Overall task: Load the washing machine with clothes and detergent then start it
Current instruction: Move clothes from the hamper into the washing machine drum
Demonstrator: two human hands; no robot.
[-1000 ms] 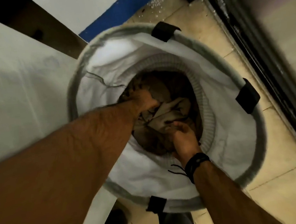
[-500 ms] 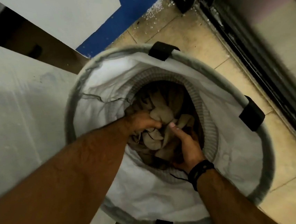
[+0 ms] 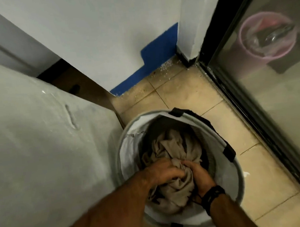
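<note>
Clothes (image 3: 174, 147) inside the hamper (image 3: 238, 176) look soft and light; I note both hands, left hand (image 3: 165, 172) and right hand (image 3: 200, 177), bunching a beige wad by its gathered middle.

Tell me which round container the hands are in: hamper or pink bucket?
The white hamper on the tiled floor; the left hand and right hand grip beige clothes inside it. The pink bucket sits behind the glass.

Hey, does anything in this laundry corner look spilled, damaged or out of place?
Yes. White flecks lie scattered on the beige tiled floor along the blue skirting strip, like paint or plaster chips. The round white fabric laundry hamper looks normal; both the left hand and the right hand grip the beige clothes inside.
</note>
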